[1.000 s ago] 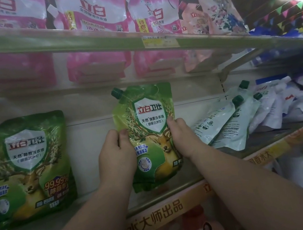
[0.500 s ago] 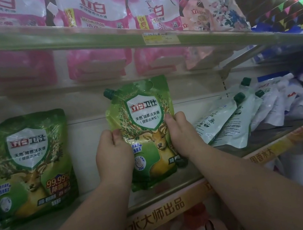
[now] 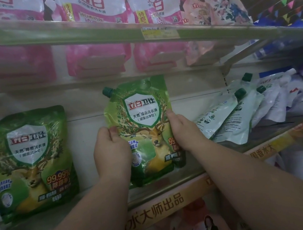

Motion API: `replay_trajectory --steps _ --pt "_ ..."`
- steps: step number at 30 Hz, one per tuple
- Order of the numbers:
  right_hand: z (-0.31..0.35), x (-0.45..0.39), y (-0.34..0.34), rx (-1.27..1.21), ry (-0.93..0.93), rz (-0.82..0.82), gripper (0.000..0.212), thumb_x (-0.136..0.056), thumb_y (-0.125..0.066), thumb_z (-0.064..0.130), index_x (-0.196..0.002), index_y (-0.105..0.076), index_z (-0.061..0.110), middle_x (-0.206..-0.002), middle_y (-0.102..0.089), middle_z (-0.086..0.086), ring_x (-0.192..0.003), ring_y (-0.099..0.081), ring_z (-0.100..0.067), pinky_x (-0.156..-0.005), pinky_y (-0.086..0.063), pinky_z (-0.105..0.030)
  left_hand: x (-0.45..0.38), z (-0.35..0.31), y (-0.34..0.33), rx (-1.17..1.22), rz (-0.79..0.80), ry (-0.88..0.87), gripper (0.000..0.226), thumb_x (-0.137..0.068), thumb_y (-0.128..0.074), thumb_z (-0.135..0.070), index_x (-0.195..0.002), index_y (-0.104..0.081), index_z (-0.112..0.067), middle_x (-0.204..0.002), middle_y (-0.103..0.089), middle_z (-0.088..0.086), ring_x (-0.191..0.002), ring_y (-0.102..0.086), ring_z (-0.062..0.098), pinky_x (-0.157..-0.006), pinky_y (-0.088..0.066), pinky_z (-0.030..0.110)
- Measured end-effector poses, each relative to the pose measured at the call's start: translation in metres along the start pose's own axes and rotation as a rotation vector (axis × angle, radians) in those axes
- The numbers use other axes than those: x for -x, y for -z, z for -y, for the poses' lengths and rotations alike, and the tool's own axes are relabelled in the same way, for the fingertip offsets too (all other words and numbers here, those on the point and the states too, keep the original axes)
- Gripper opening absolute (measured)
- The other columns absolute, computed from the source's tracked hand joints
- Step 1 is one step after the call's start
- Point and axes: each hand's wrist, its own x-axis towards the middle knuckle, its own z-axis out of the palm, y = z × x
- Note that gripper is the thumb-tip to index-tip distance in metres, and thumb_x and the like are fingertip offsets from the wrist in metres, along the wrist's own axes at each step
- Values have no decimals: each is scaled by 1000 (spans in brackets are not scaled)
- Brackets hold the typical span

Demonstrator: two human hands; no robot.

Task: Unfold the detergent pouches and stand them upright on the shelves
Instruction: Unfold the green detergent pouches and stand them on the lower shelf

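Two bare forearms reach up from the bottom of the frame to the middle shelf [image 3: 175,187] with its orange printed edge strip. At centre frame the left hand [image 3: 111,151] and the right hand [image 3: 184,131] grip the opposite side edges of a glossy green spouted detergent pouch with a deer picture [image 3: 144,127] — fingers curled behind it, thumbs on its front — and it stands upright with its base on the shelf. A second matching green deer pouch [image 3: 29,161] stands at left, well apart. At right, pale green-capped pouches [image 3: 229,116] lie slanted in a heap. Farther up, pink detergent pouches [image 3: 94,8] line the upper shelf [image 3: 78,32].
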Motion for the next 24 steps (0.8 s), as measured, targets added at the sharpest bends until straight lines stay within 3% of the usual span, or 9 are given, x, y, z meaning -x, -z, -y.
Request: replay_trajectory --steps 2,4,5,7,10,13,17,20,24 --pt "-3 -2 3 11 -143 79 92 -94 -11 87 -101 -68 15 -107 -71 -13 -99 -66 -29 -90 -50 -40 -1 1 1 -14 -36 25 35 -113 -37 -36 -92 -50 -11 -84 -56 11 -68 -50 22 -57 -36 33" --pt "-6 -1 4 -32 -307 210 108 -89 -7 91 -96 -69 4 -95 -76 -21 -82 -75 -37 -74 -61 -40 -3 4 3 -27 -73 52 34 -113 -36 -36 -92 -49 -13 -83 -55 9 -68 -50 23 -55 -32 32" --pt "-7 1 4 -37 -348 264 110 -89 -6 91 -96 -69 1 -89 -76 -23 -74 -76 -37 -65 -62 -38 -3 4 3 -30 -85 66 33 -113 -36 -37 -93 -49 -14 -83 -54 8 -68 -50 23 -55 -31 32" --pt "-9 2 1 -9 -345 314 106 -91 -4 89 -91 -68 3 -82 -77 -22 -70 -76 -35 -62 -59 -34 -4 6 5 -41 -106 83 32 -113 -35 -37 -95 -50 -15 -82 -53 8 -67 -49 24 -55 -30 32" --pt "-7 4 -3 68 -284 347 100 -94 -1 85 -92 -67 9 -82 -75 -17 -75 -74 -32 -68 -54 -34 -4 6 6 -41 -124 110 34 -114 -34 -36 -96 -50 -12 -81 -50 8 -65 -46 21 -54 -28 32" --pt "-3 8 -6 164 -228 359 93 -98 -1 80 -109 -65 14 -94 -69 -13 -84 -68 -27 -77 -53 -33 -6 9 5 -39 -131 95 35 -113 -35 -37 -95 -51 -11 -81 -52 10 -68 -49 26 -57 -35 34" --pt "-1 10 -8 137 -124 339 94 -102 -3 74 -143 -63 15 -142 -62 -20 -134 -55 -31 -115 -38 -38 -7 10 5 -14 -131 91 35 -112 -36 -40 -95 -52 -14 -89 -58 13 -77 -57 31 -68 -47 41" --pt "-2 8 -9 105 -32 262 89 -104 -9 71 -130 -71 13 -131 -68 -19 -127 -60 -31 -107 -40 -34 -6 9 6 16 -151 121 36 -112 -35 -43 -93 -50 -16 -90 -58 11 -81 -59 30 -77 -53 47" --pt "-4 6 -9 104 80 210 83 -106 -14 68 -101 -74 12 -105 -73 -16 -104 -66 -30 -90 -46 -32 -4 7 8 17 -171 135 38 -113 -32 -42 -101 -52 -12 -89 -55 7 -76 -53 20 -66 -41 36"
